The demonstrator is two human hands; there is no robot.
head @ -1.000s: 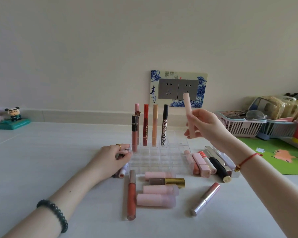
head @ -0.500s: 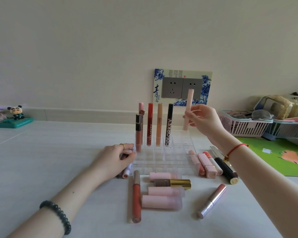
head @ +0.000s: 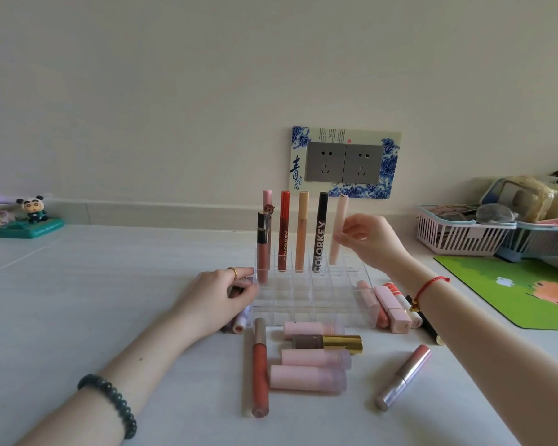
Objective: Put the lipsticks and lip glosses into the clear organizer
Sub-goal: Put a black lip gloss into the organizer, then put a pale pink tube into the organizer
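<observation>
The clear organizer stands on the white table, a grid of small cells. Several tubes stand upright in its back rows, among them a black COLORKEY tube and a red one. My right hand pinches a pale pink tube upright, its lower end down in a back-row cell to the right of the black tube. My left hand rests against the organizer's left side. Loose lipsticks lie in front, such as a coral gloss, pink tubes and a gold-capped one.
More tubes lie right of the organizer, and a metallic pink one lies at the front right. A pink basket and a green mat are at the right. A panda figure sits far left.
My right hand has carried the pale pink tube leftward and down from mid-air, bringing its lower end into a back-row cell. My left hand has stayed at the organizer's side.
</observation>
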